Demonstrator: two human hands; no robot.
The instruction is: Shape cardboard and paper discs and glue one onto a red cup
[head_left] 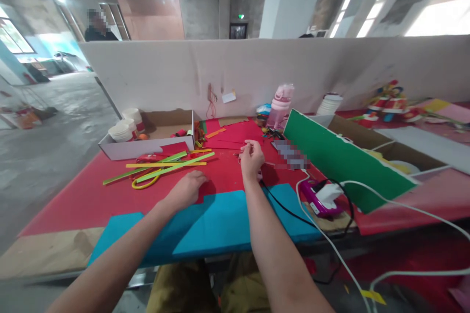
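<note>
My left hand [188, 189] is low over the red table cover, near the far edge of a blue sheet [216, 220]. Its fingers point right, loosely bent, and nothing shows in them. My right hand [252, 160] is raised higher, fingers curled in towards the thumb; what they hold, if anything, cannot be made out. Just beside its wrist a small pinkish object [260, 175] shows partly, with a black cable [286, 209] running from there. Left of my left hand lie green strips [176, 166], yellow strips [165, 164] and yellow-handled scissors [147, 179].
An open box [147, 149] with paper cups [121, 131] stands at the back left. Behind are a pink bottle [281, 106] and a phone [290, 154]. At right, a green panel [341, 156] fronts another box, near a purple power strip [319, 200] with white cables. A person [99, 27] is beyond the partition.
</note>
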